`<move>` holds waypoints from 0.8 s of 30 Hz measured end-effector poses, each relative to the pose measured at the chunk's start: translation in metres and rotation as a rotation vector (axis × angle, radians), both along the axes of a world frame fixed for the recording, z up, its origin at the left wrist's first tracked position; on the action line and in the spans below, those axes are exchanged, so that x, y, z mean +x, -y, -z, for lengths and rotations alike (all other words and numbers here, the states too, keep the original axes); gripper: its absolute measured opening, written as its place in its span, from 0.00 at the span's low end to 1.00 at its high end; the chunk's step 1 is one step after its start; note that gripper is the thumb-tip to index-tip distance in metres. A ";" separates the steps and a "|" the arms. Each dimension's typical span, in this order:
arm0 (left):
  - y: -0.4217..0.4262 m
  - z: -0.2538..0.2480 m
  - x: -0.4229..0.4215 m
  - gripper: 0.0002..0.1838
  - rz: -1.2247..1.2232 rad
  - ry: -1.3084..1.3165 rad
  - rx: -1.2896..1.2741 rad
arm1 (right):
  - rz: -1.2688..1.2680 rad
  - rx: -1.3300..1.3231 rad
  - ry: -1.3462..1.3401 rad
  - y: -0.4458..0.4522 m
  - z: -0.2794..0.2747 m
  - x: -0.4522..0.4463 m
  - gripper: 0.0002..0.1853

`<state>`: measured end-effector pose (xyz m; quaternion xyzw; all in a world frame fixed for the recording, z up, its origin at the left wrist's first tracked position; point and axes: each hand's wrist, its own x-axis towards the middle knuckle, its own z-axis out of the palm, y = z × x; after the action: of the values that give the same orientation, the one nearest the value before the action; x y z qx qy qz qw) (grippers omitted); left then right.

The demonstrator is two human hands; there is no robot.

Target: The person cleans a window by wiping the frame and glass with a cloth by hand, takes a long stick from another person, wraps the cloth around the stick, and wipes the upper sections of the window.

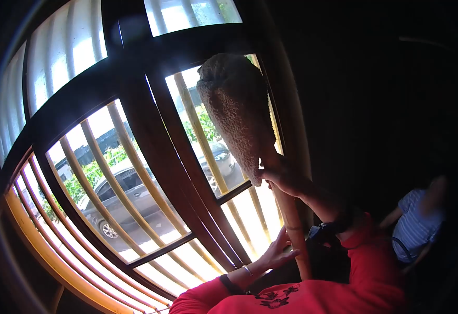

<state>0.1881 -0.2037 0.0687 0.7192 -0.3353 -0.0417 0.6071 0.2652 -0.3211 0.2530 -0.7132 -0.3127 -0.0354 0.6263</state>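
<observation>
A brown, rough-textured cloth [234,107], like a towel, hangs draped over the upper part of a wooden pole [290,217] that stands tilted before the window. My right hand [287,180], with a dark band at its wrist, is closed at the cloth's lower end, thumb and fingers pinching its edge against the pole. Lower down, my left hand [278,252], wearing a bracelet, is beside the pole with its fingers stretched out. Whether those fingertips touch the pole is hard to see in the backlight.
Dark-framed window panels [171,141] with upright wooden bars fill the left and centre. Outside stands a parked grey car [129,193] by green plants. At the right, in deep shade, is another person [417,220] in a striped light-blue shirt.
</observation>
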 end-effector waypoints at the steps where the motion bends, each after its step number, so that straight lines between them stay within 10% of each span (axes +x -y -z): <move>1: 0.000 0.005 0.011 0.49 -0.033 -0.054 -0.056 | 0.074 0.001 0.064 -0.008 -0.015 0.010 0.23; 10: -0.002 0.011 0.058 0.47 -0.590 0.264 -0.102 | 0.456 -0.124 0.466 -0.067 -0.192 0.052 0.30; 13: -0.023 -0.023 0.079 0.29 -0.583 0.269 -0.312 | 0.431 0.006 0.650 -0.086 -0.214 0.059 0.31; 18: -0.067 -0.098 0.080 0.24 -0.146 0.107 -0.546 | 0.290 -0.045 0.669 -0.082 -0.145 0.047 0.50; 24: -0.076 -0.099 0.079 0.17 -0.122 0.124 -0.404 | 0.122 0.100 0.649 -0.085 -0.019 0.020 0.49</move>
<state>0.2670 -0.1277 0.1678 0.6031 -0.3294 0.1077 0.7184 0.2848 -0.2357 0.2717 -0.6506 -0.4503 -0.3134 0.5252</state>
